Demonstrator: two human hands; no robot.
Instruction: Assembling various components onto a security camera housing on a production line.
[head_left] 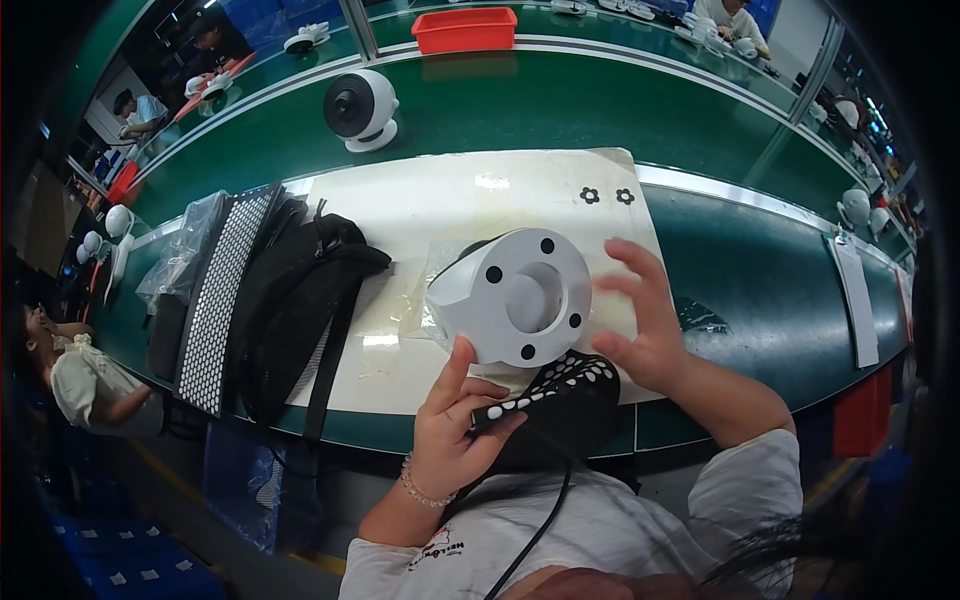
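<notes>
A white rounded device [480,300] lies on its side on the pale mat [340,190], its ring-shaped base [570,270] turned up toward me. Several small black round pads [547,246] sit around the hollow middle of that base. My left hand [460,420] grips a black sheet with white dots [570,380] at its near edge, its index finger raised against the base's lower left. To the right of the base, my right hand [645,325] is empty, with its fingers apart and slightly curled. Whether its fingertips carry anything small cannot be made out.
Left on the mat are a black pouch [300,300], another black sheet with white dots [225,300] and clear plastic bags [185,250]. A white device with a black front [360,110] stands on the green belt beyond. A red tray [464,32] is farther back. People work nearby.
</notes>
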